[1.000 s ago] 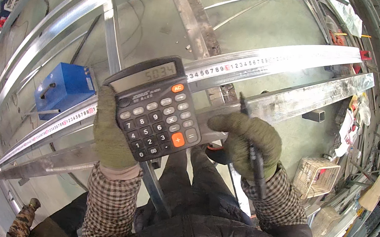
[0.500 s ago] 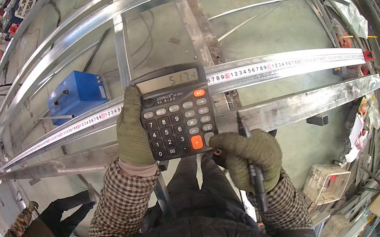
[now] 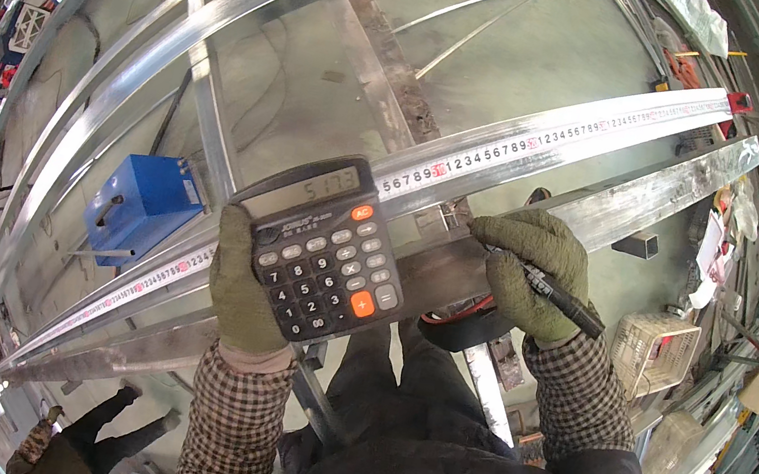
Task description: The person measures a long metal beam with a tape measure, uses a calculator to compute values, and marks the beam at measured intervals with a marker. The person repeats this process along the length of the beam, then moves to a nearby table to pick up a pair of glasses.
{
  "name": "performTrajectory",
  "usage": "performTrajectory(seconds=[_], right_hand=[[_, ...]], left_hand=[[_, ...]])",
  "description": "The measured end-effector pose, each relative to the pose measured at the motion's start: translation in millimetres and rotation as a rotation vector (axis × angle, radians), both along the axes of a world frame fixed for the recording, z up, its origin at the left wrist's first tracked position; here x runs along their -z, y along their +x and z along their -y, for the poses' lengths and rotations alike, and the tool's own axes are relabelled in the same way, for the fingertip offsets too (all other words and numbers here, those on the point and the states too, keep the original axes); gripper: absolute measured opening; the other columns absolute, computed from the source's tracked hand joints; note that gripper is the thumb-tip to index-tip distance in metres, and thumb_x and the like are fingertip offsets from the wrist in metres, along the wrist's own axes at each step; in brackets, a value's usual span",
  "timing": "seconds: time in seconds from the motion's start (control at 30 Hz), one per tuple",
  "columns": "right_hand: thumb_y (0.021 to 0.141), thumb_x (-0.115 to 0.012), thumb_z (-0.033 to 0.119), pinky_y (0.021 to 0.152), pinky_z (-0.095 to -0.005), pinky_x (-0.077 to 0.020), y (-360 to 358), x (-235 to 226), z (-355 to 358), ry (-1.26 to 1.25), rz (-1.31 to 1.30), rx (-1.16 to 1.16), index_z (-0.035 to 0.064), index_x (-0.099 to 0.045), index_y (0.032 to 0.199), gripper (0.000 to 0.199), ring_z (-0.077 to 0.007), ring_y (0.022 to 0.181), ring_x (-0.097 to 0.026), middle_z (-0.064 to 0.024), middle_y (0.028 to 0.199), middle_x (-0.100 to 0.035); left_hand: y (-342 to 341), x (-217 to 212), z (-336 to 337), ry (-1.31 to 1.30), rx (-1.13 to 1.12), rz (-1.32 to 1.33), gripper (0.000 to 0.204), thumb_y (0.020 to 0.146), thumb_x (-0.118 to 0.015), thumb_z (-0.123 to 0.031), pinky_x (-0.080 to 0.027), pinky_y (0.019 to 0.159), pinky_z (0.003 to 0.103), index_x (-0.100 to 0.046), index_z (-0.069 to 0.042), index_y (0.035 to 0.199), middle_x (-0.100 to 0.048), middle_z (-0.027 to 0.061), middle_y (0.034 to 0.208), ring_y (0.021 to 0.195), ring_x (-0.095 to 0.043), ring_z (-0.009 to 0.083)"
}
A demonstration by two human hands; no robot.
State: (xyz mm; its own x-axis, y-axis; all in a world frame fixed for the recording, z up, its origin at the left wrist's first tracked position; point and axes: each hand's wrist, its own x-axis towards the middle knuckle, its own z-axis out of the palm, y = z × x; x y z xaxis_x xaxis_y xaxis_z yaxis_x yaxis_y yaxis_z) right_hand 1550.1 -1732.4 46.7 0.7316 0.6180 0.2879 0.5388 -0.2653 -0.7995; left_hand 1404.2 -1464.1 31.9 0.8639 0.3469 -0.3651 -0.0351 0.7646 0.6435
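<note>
A black desk calculator (image 3: pixel 324 263) with grey keys and two orange ones rests tilted in my left hand (image 3: pixel 248 290), which wears a green knit glove. Its display shows figures. My right hand (image 3: pixel 547 267), gloved the same way, is closed around a black marker pen (image 3: pixel 557 297) and stands clear of the calculator's right side. Beyond the calculator, a white measuring tape (image 3: pixel 506 153) runs lengthwise along a shiny metal bar (image 3: pixel 403 216). A second metal tube (image 3: pixel 662 190) lies nearer, passing behind my right hand.
A blue box (image 3: pixel 141 205) with a handle stands left on the floor. To the right are a cream plastic crate (image 3: pixel 654 351) and a short square tube (image 3: pixel 640 244). Long curved-looking metal bars (image 3: pixel 159 46) cross the far left. Another person (image 3: pixel 85 439) shows at lower left.
My right hand has left the calculator's lower right keys, moving right and up, and the marker pen lies flatter in it. The calculator has shifted slightly left and down. The other person has moved.
</note>
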Motion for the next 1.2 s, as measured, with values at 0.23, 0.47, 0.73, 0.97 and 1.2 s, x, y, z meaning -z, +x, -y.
performTrajectory(seconds=[0.23, 0.47, 0.73, 0.97, 1.2], right_hand=[[0.090, -0.075, 0.005, 0.069, -0.0370, -0.0607, 29.6, 9.2, 4.2, 0.120, 0.067, 0.042, 0.0030, -0.076, 0.109, 0.019, -0.0254, 0.076, -0.076, -0.0141, 0.088, -0.077], [0.088, -0.081, 0.009, 0.067, -0.0357, -0.0592, 43.6, 22.0, -1.8, 0.183, -0.097, 0.091, 0.0064, -0.075, 0.104, 0.017, -0.0228, 0.074, -0.075, -0.0105, 0.085, -0.076], [0.088, -0.083, 0.007, 0.066, -0.0327, -0.0581, 69.8, 32.1, 10.6, 0.165, 0.066, 0.074, 0.0075, -0.074, 0.101, 0.016, -0.0192, 0.074, -0.074, -0.0088, 0.088, -0.077], [0.091, -0.080, 0.005, 0.065, -0.0316, -0.0586, 71.5, 37.7, 13.6, 0.275, -0.006, 0.039, 0.0051, -0.071, 0.102, 0.014, -0.0181, 0.073, -0.075, -0.0108, 0.090, -0.079], [0.087, -0.082, 0.009, 0.064, -0.0342, -0.0596, 76.9, 35.9, 14.6, 0.200, 0.025, 0.079, 0.0069, -0.073, 0.098, 0.015, -0.0232, 0.072, -0.076, -0.0106, 0.084, -0.077]], left_hand=[[-1.5, 4.8, 1.9, -0.052, 0.006, 0.088, 0.064, 0.115, -0.043, -0.052, -0.072, 0.084, 0.043, -0.059, 0.003, 0.145, -0.074, 0.0232, 0.129, 0.104, -0.080, 0.0322], [0.5, -1.1, 5.8, 0.023, -0.017, 0.024, 0.068, 0.114, -0.046, -0.056, -0.071, 0.085, 0.044, -0.061, 0.004, 0.143, -0.074, 0.0243, 0.129, 0.104, -0.080, 0.0319], [-3.7, 0.7, 1.9, -0.022, -0.010, -0.006, 0.068, 0.113, -0.045, -0.056, -0.067, 0.096, 0.048, -0.061, 0.002, 0.145, -0.071, 0.0236, 0.136, 0.113, -0.076, 0.0340], [-7.5, 0.9, 3.8, 0.168, -0.115, -0.105, 0.063, 0.115, -0.045, -0.052, -0.069, 0.090, 0.045, -0.062, 0.001, 0.144, -0.074, 0.0224, 0.131, 0.108, -0.078, 0.0323], [-8.8, 1.5, 4.3, 0.147, -0.149, -0.123, 0.062, 0.115, -0.046, -0.051, -0.070, 0.088, 0.045, -0.064, 0.001, 0.142, -0.075, 0.0222, 0.128, 0.106, -0.079, 0.0305]])
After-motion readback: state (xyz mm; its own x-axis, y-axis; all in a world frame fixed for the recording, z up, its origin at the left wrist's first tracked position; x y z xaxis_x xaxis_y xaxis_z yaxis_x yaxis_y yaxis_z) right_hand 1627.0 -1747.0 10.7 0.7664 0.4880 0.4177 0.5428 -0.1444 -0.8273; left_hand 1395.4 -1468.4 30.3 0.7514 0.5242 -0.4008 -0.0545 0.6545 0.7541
